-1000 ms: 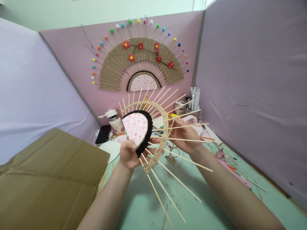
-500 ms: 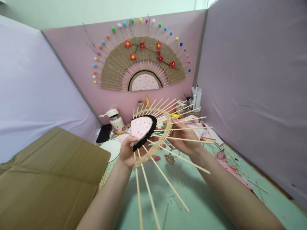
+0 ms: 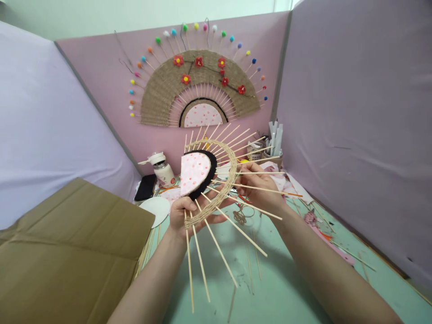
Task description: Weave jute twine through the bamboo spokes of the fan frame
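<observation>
A half-round woven fan frame (image 3: pixel 196 170) is held up in front of me, its pink spotted centre edged in black. Thin wooden sticks radiate from it, and a band of twisted cord (image 3: pixel 225 194) runs through them. My left hand (image 3: pixel 184 213) grips the lower end of the frame, thumb in front and fingers spread behind. At the right side of the cord band, my right hand (image 3: pixel 258 182) pinches around the band and sticks; its fingertips are partly hidden. A loose tangle of cord (image 3: pixel 240 217) lies on the table below.
A large decorated fan (image 3: pixel 199 85) hangs on the pink partition. Cardboard (image 3: pixel 74 247) covers the left front. Behind are a black phone (image 3: pixel 146 187), a white bottle (image 3: pixel 164 173), a white disc (image 3: pixel 155 211) and a holder with glue sticks (image 3: pixel 276 141). Loose sticks and scraps lie at right.
The fan frame has turned to face me more and shifted slightly left and up at its far side. Both hands stay on it, with the right hand's fingers closer together.
</observation>
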The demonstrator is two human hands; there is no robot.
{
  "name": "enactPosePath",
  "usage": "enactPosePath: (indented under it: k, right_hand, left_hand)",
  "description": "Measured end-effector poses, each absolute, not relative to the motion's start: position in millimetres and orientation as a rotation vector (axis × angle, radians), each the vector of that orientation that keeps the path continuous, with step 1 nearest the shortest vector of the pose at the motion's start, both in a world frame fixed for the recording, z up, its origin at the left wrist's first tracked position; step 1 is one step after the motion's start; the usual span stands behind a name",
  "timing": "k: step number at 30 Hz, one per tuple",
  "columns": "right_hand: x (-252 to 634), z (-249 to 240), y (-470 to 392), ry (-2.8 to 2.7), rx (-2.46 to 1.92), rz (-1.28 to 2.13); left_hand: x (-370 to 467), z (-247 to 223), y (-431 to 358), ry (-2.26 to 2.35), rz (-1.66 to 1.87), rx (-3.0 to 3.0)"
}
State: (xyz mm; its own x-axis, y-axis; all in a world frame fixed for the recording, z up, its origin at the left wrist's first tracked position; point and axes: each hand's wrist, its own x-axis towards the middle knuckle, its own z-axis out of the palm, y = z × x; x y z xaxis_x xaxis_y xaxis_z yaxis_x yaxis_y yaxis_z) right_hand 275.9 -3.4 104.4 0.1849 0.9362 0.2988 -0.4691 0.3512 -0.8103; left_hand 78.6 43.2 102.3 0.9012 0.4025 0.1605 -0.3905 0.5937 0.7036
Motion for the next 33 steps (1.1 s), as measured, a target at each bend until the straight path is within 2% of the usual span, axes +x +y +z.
enactPosePath:
  k: [8,33]
  right_hand:
    - [297.4,102.1,-1.2,-0.997,-0.880,0.888]
    - [339.9,114.5,-8.4,-0.816,-0.836,1.019]
  left_hand:
    - [71.0,112.5,44.8,0.083,0.489,0.961]
    - [54.4,116.0,61.3,0.216,0.603,1.073]
